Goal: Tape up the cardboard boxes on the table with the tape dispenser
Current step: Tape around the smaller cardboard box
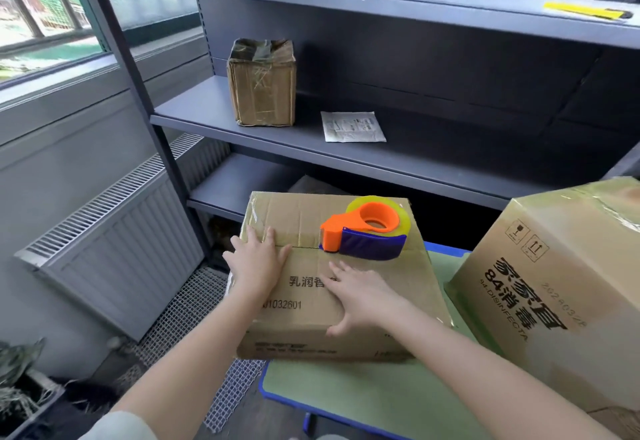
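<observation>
- Left hand & right hand: both flat, fingers spread, pressing the box top by its centre seam; gripping nothing.
- Tape dispenser sits loose on the box's far flap, right of the left hand.
- Risk: box seems to overhang the surface at its left edge; a hard push could tip it, and the dispenser would slide off.
- Flaps shut, contents hidden; same w/ the bigger box at right.

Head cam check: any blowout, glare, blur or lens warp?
Head view: window blown out at upper left; shelf edges bow from the wide lens; glare on the tape over the big box at right, its far corner soft; left hand, right hand and tape dispenser sharp.
</observation>
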`<state>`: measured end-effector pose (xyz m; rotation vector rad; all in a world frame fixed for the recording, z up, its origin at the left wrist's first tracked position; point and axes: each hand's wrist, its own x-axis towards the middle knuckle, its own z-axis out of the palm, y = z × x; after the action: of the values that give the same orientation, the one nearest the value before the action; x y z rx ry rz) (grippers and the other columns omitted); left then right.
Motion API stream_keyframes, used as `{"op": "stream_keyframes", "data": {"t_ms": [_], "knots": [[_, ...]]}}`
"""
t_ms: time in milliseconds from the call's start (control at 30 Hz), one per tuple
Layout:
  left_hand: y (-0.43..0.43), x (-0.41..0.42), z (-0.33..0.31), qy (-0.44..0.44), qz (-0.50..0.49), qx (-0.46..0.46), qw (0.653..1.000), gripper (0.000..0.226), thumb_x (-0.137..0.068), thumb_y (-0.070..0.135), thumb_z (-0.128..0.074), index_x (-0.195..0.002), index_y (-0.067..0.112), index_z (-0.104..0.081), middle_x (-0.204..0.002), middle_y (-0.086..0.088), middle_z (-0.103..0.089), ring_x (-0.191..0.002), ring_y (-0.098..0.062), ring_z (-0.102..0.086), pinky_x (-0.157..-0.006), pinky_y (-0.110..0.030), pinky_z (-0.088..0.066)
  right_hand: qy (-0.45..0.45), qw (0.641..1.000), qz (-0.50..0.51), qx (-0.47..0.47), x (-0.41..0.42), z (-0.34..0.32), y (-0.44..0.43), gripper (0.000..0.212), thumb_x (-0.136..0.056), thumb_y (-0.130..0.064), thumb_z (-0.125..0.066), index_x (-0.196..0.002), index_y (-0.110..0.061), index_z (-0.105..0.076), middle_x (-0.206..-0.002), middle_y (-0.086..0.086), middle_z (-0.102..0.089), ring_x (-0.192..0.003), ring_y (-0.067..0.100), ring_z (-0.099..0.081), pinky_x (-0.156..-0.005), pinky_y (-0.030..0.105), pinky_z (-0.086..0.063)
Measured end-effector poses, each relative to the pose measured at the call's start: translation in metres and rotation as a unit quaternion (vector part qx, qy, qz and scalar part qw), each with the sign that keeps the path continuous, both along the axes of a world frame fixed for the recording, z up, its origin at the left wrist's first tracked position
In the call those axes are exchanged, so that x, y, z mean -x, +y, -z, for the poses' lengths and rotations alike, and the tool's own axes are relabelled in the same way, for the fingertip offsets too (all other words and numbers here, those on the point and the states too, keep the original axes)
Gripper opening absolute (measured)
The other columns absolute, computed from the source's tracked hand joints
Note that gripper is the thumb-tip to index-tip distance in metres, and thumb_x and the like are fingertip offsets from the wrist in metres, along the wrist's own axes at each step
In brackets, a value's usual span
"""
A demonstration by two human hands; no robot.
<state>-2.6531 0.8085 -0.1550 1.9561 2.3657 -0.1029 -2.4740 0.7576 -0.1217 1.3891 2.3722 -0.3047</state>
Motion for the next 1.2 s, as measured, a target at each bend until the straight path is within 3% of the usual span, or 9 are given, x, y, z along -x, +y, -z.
{"op": "stream_keyframes", "data": {"t_ms": [200,400,533,633,733,900,967,1067,1200], "knots": [[-0.055,-0.061,-0.003,0.029,0.016,0.024,0.999,0.049,-0.101,0.031,-0.027,-0.148,0.018,-0.022,-0.137,-0.017,-0.035,-0.119,-0.033,-0.037,-0.070,-0.032,-0.042,-0.018,0.995,0.044,0.084,-0.085,-0.017,0.018,0.107,-0.073,-0.041,-0.076,-0.153,-0.018,-0.009,-0.159,-0.010,0.002,-0.145,0.010,-0.007,-0.116,0.032,-0.019],[-0.060,-0.042,-0.019,0.032,0.118,0.001,0.993,0.040,-0.096,0.013,-0.039,-0.133,0.029,-0.044,-0.118,-0.007,-0.043,-0.106,-0.025,-0.053,-0.065,-0.031,-0.041,0.012,0.984,0.146,0.100,-0.052,-0.009,-0.002,0.103,-0.082,-0.073,-0.042,-0.151,-0.007,-0.005,-0.158,0.016,0.003,-0.145,0.037,-0.002,-0.117,0.049,-0.011],[-0.042,-0.017,-0.022,0.067,0.248,-0.015,0.966,0.043,-0.094,0.014,-0.042,-0.135,0.026,-0.042,-0.130,-0.007,-0.041,-0.119,-0.025,-0.040,-0.093,-0.029,-0.037,0.031,0.976,0.210,0.046,0.010,0.012,-0.020,0.119,-0.074,-0.081,-0.042,-0.149,-0.001,0.001,-0.155,0.026,0.008,-0.142,0.045,0.008,-0.108,0.066,0.000],[-0.042,-0.007,-0.011,0.067,0.298,0.017,0.952,0.064,-0.092,0.014,-0.046,-0.149,0.018,-0.017,-0.158,-0.006,-0.008,-0.144,-0.025,-0.010,-0.115,-0.034,-0.013,0.038,0.971,0.234,0.039,0.031,0.018,-0.024,0.132,-0.064,-0.086,-0.047,-0.149,0.001,0.005,-0.153,0.029,0.010,-0.141,0.046,0.013,-0.103,0.071,0.005],[-0.043,0.002,0.004,0.059,0.304,0.050,0.949,0.097,-0.083,0.023,-0.062,-0.150,0.019,0.007,-0.159,-0.004,0.009,-0.146,-0.023,0.006,-0.117,-0.041,0.001,0.027,0.972,0.233,0.017,0.035,0.024,-0.025,0.138,-0.060,-0.087,-0.051,-0.148,0.001,0.007,-0.152,0.031,0.011,-0.140,0.048,0.013,-0.101,0.073,0.005],[-0.050,-0.006,-0.004,0.128,0.296,0.056,0.945,0.125,-0.064,0.062,-0.072,-0.151,0.014,0.004,-0.159,-0.005,0.002,-0.145,-0.025,-0.006,-0.113,-0.038,-0.015,0.010,0.981,0.191,0.030,0.028,0.021,-0.024,0.130,-0.067,-0.075,-0.058,-0.148,0.002,0.007,-0.151,0.034,0.011,-0.139,0.051,0.010,-0.103,0.071,0.000],[-0.056,-0.008,-0.003,0.107,0.300,0.035,0.947,0.131,-0.052,0.072,-0.072,-0.151,0.013,-0.010,-0.157,-0.007,-0.013,-0.142,-0.028,-0.021,-0.109,-0.040,-0.025,-0.001,0.985,0.167,0.037,0.023,0.017,-0.025,0.129,-0.068,-0.074,-0.058,-0.147,0.003,0.008,-0.150,0.035,0.011,-0.138,0.052,0.010,-0.104,0.070,-0.001],[-0.068,-0.011,0.000,0.087,0.317,-0.023,0.944,0.131,-0.031,0.089,-0.063,-0.134,0.009,-0.051,-0.137,-0.012,-0.051,-0.116,-0.030,-0.057,-0.088,-0.040,-0.048,-0.016,0.992,0.115,0.041,0.006,0.013,-0.025,0.128,-0.069,-0.071,-0.060,-0.148,0.002,0.009,-0.151,0.034,0.011,-0.139,0.051,0.010,-0.109,0.066,-0.001],[-0.100,-0.046,0.004,0.126,0.298,0.026,0.946,0.116,-0.074,0.083,-0.036,-0.149,0.002,0.001,-0.157,-0.017,-0.006,-0.142,-0.032,-0.016,-0.112,-0.045,-0.018,-0.019,0.997,0.035,0.066,-0.040,0.008,-0.019,0.126,-0.071,-0.059,-0.069,-0.148,-0.004,0.014,-0.152,0.027,0.020,-0.141,0.040,0.018,-0.117,0.049,0.005]]}}
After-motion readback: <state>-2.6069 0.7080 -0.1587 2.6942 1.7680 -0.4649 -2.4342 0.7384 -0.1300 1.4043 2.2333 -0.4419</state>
